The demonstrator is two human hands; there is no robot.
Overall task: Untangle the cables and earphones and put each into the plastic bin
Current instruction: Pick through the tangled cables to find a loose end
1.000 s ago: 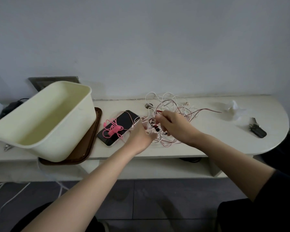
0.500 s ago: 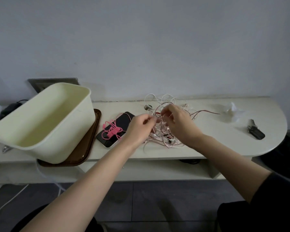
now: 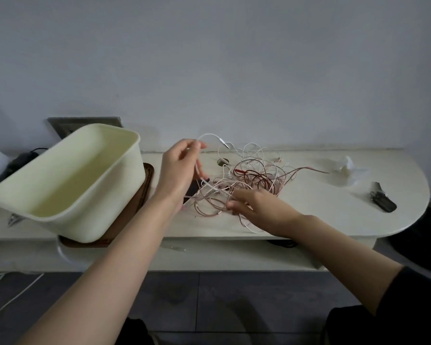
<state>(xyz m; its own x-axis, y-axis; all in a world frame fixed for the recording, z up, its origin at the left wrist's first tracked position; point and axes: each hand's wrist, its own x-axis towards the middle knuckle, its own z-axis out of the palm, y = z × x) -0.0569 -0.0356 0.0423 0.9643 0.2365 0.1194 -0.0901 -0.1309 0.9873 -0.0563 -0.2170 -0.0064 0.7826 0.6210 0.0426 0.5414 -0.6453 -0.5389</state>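
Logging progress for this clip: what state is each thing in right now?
plastic bin: tilted on the tray, nothing visible inside.
white cable: one end lifted, pinched by the left grip.
cable tangle: knotted on the table, right grip holding strands.
key fob: lying flat, untouched.

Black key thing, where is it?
In the head view, the black key fob lies at the right end of the pale table, beside the crumpled white tissue.
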